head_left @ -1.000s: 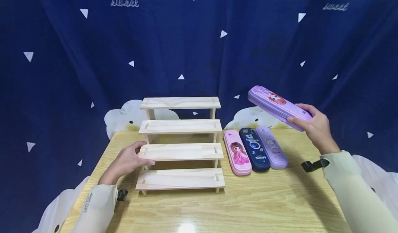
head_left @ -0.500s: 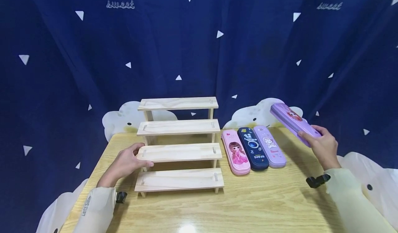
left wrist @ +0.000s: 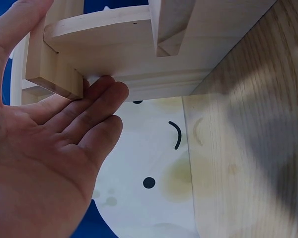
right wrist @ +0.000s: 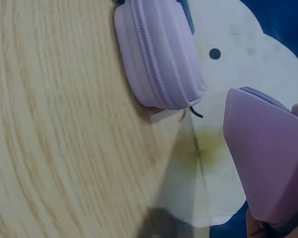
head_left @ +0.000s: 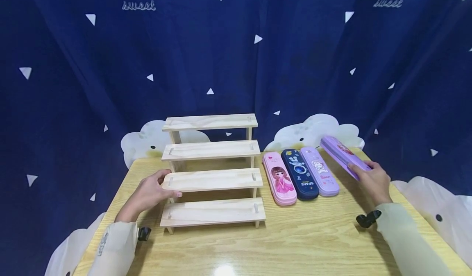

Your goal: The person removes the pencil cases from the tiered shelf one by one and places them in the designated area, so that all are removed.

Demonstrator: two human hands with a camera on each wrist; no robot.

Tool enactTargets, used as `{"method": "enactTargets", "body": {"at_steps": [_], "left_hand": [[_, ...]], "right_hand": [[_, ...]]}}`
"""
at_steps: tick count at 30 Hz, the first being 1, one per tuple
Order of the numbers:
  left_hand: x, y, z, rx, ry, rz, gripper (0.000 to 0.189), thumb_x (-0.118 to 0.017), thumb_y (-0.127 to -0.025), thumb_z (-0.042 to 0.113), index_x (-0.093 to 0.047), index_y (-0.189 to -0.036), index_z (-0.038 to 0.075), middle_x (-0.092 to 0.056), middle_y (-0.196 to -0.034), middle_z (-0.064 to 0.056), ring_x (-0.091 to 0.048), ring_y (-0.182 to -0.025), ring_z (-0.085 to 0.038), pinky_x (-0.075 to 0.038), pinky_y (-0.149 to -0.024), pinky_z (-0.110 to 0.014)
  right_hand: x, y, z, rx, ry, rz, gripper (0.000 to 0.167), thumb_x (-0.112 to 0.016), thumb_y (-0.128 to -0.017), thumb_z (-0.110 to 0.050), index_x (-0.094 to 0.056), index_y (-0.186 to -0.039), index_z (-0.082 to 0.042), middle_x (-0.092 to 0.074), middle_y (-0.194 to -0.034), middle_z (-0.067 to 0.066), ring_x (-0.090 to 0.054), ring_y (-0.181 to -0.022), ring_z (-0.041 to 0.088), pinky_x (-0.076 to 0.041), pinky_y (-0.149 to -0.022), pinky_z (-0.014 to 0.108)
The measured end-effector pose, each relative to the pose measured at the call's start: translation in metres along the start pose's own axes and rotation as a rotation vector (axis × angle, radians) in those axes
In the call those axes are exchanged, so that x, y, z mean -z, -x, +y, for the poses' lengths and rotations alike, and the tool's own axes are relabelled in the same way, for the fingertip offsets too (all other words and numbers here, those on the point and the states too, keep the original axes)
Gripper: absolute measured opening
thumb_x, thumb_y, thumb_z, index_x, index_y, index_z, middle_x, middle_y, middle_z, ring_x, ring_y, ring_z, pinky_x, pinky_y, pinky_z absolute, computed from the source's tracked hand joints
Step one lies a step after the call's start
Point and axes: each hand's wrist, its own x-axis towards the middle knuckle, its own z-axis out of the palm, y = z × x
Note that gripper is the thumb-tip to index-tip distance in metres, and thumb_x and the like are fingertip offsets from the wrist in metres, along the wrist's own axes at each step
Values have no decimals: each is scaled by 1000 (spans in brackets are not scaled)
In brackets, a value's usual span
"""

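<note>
My right hand (head_left: pixel 374 182) grips the near end of a purple pencil case (head_left: pixel 341 154) with a red-haired doll picture. The case hangs tilted, far end up, over the table's right side; its underside (right wrist: pixel 265 158) shows in the right wrist view. Just left of it, three pencil cases lie side by side: lilac with a white cartoon figure (head_left: pixel 320 171), navy with a space print (head_left: pixel 300 174), and pink with a doll (head_left: pixel 281 179). At the left, my left hand (head_left: pixel 150 192) holds the end of a board on a four-step wooden shelf (head_left: pixel 212 180), thumb along its front edge.
The wood-grain table (head_left: pixel 295 243) carries the shelf and the cases. Behind it hangs a dark blue curtain (head_left: pixel 206 46) with white triangles and cloud shapes. A cloud print (left wrist: pixel 139 198) shows past the shelf in the left wrist view.
My right hand has carried the purple pencil case rightward, then down closer to the table beside the lilac one. The left hand has kept its hold on the shelf.
</note>
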Motion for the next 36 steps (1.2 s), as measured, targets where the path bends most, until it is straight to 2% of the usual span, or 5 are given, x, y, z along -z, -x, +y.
{"method": "enactTargets", "body": {"at_steps": [11, 20, 28, 36], "left_hand": [[0, -2, 0, 1, 7, -3, 94, -91, -66, 51, -53, -140, 9, -69, -128, -15, -65, -108, -25, -50, -90, -38], [1, -2, 0, 10, 10, -9, 92, -91, -68, 49, -52, -141, 9, -68, -129, -15, -65, -109, -25, -50, -90, -38], [2, -2, 1, 5, 13, -14, 93, -91, -66, 53, -53, -139, 10, -69, -127, -14, -65, -107, -24, -50, -89, -36], [1, -1, 1, 12, 18, -17, 93, -92, -67, 51, -52, -140, 8, -69, -128, -15, -65, -109, -24, -51, -89, -37]], "right_hand": [[-10, -6, 8, -51, 1, -32, 92, -62, -90, -64, -45, -146, 7, -52, -142, 33, -50, -126, 47, -39, -100, 56], [-20, -7, 13, -68, 94, -82, 98, -57, -92, -67, -37, -150, 9, -46, -147, 36, -46, -132, 51, -38, -108, 60], [-27, -4, 9, -60, 117, -95, 95, -62, -91, -60, -37, -148, 12, -46, -143, 37, -47, -128, 50, -39, -106, 60], [-35, 0, 7, -24, 110, -130, 91, -71, -88, -46, -36, -142, 18, -44, -137, 39, -46, -121, 51, -38, -104, 61]]}}
